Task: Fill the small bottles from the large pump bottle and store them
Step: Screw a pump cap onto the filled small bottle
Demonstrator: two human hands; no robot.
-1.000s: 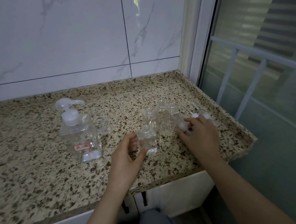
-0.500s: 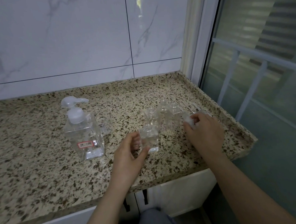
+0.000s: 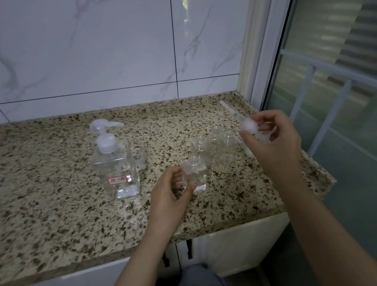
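A large clear pump bottle (image 3: 116,170) with a red-edged label stands on the speckled granite counter (image 3: 50,202). To its right my left hand (image 3: 168,196) grips a small clear open-necked bottle (image 3: 195,174) that stands on the counter. Behind it stand three more small clear bottles (image 3: 217,143), uncapped. My right hand (image 3: 273,139) is raised above the counter's right side and pinches a small white pump cap (image 3: 249,126) whose thin dip tube points up and away to the left.
A marble-tiled wall rises behind the counter. A window frame (image 3: 266,50) and glass with railings border the right end. White cabinet doors with dark handles (image 3: 188,249) sit below the counter's front edge. More pump parts lie on the counter under my right hand.
My right hand has lifted off the counter with the white pump cap and its tube. My left hand has kept its hold on the small bottle.
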